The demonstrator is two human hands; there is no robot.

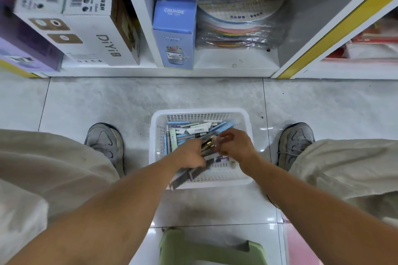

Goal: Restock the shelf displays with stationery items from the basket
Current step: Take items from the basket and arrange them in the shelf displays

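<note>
Stationery items point(189, 130) mostly lie loose in the white basket point(155, 135) on the floor at my twelve o'clock. My left hand point(190, 154) grips a dark bundle of pens point(193, 173); my right hand point(235, 146) pinches a gold-tipped one beside it. Farther at twelve, the shelf point(237, 58) is unfilled; restocking has barely begun.

"CRUHRE" on blue box point(174, 32) top and front; "DiYi" on white box point(101, 43) side
</note>
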